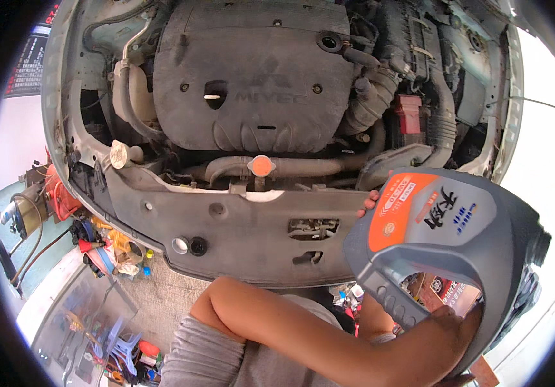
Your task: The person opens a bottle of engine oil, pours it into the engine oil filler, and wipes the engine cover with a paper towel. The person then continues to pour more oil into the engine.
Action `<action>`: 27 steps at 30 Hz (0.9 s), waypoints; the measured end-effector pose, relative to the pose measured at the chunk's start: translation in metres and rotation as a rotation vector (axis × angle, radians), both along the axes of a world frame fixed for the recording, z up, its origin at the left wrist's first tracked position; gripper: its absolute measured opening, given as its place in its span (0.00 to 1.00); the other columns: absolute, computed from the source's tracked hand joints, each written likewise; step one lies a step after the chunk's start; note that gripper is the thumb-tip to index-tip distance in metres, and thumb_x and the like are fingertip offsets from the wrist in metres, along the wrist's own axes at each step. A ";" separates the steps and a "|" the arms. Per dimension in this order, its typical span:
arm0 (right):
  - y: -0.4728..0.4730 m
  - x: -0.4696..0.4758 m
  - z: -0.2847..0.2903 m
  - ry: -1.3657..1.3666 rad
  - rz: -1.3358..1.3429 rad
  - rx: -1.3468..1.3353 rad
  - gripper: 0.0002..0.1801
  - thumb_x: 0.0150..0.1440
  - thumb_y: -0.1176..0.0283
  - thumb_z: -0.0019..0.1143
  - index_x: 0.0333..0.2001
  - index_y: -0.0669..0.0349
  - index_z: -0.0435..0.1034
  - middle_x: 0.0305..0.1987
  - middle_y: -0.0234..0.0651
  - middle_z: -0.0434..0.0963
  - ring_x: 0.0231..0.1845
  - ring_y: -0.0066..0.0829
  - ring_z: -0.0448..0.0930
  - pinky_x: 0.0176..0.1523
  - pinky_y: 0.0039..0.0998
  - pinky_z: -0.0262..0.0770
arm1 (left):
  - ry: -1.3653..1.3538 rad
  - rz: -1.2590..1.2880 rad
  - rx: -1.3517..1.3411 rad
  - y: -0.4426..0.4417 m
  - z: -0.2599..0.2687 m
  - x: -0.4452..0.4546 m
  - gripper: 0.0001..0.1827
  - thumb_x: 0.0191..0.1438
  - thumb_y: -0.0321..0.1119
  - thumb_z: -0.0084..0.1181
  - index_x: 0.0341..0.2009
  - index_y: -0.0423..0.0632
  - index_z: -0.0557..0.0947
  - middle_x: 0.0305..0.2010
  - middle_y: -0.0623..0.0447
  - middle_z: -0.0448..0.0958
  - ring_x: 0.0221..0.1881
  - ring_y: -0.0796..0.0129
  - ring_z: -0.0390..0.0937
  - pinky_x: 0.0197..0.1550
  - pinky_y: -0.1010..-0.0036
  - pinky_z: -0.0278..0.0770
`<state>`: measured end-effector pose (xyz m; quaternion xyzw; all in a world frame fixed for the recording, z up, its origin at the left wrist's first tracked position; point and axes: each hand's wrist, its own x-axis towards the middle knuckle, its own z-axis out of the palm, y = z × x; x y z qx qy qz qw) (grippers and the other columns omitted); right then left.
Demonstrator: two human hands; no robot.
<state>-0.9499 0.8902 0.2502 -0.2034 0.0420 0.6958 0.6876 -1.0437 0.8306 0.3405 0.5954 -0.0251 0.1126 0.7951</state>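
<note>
A large grey plastic engine-oil jug [495,203] with an orange-and-silver printed label is tilted on its side at the right, over the car's front edge. My left arm crosses my body, and my left hand [456,321] grips the jug by the handle opening, partly hidden by it. Behind the jug is my right hand [369,202]; only its fingertips show, curled around the far edge. The jug's neck [541,242] points right; whether it is capped cannot be told. On the engine cover [253,58], the oil filler hole [329,41] stands uncovered.
A black cap [197,246] and a silver round piece [180,245] lie on the radiator panel [239,222]. An orange radiator cap [261,166] and a red battery terminal cover [409,113] sit behind it. Clutter and a clear plastic bin [69,314] occupy the left floor.
</note>
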 end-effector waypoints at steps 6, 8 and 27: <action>-0.041 0.062 -0.116 0.153 0.057 0.129 0.35 0.72 0.44 0.27 0.68 0.59 0.62 0.57 0.42 0.74 0.66 0.42 0.68 0.71 0.52 0.60 | -0.024 -0.046 0.032 0.031 -0.023 0.026 0.52 0.48 0.59 0.66 0.58 0.21 0.67 0.41 0.33 0.79 0.43 0.43 0.79 0.51 0.60 0.76; -0.080 0.082 -0.141 0.200 0.070 0.183 0.35 0.72 0.44 0.27 0.68 0.59 0.62 0.57 0.42 0.74 0.66 0.42 0.68 0.71 0.52 0.60 | -0.043 -0.124 0.043 0.037 -0.033 0.029 0.53 0.46 0.61 0.67 0.59 0.23 0.67 0.44 0.35 0.79 0.46 0.45 0.79 0.53 0.62 0.74; -0.107 0.093 -0.175 0.333 -0.032 0.084 0.41 0.70 0.36 0.22 0.57 0.60 0.72 0.49 0.41 0.76 0.59 0.44 0.70 0.72 0.51 0.57 | 0.142 0.428 0.481 0.107 -0.171 -0.018 0.13 0.56 0.29 0.60 0.47 0.41 0.81 0.46 0.42 0.79 0.47 0.45 0.77 0.52 0.56 0.74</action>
